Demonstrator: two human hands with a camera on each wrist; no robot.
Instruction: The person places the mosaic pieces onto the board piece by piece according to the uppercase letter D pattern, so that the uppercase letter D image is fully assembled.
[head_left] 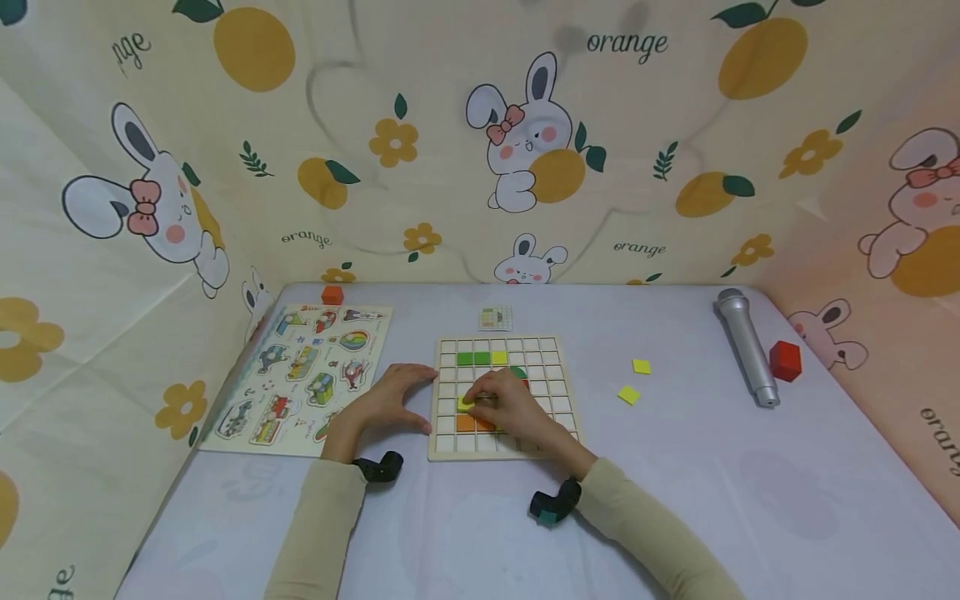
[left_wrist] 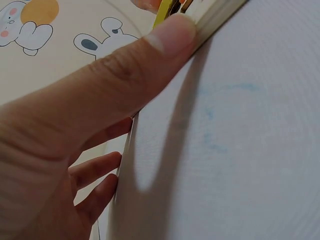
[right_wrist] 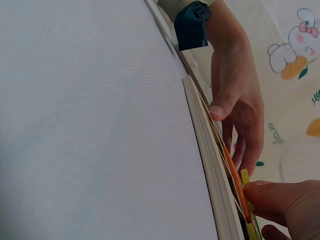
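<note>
A wooden grid board point(head_left: 446, 443) with white cells lies at the middle of the table. Its upper part carries green tiles point(head_left: 474, 358) and a yellow tile point(head_left: 498, 357); orange tiles point(head_left: 466, 423) sit lower down. My right hand point(head_left: 517, 408) is over the board and pinches a yellow square tile point(right_wrist: 244, 175) between thumb and fingers, at a cell just above the orange ones. Part of a green and a red piece shows behind that hand, which hides several cells. My left hand point(head_left: 384, 398), thumb and fingers spread, touches the board's left edge.
Two loose yellow tiles point(head_left: 641, 367) lie right of the board. A small pattern card point(head_left: 495, 317) is behind it. On the left lies a picture sheet point(head_left: 255, 383) with a red block point(head_left: 332, 295) at its far end. A silver microphone point(head_left: 746, 346) and a red cube point(head_left: 785, 361) are at right.
</note>
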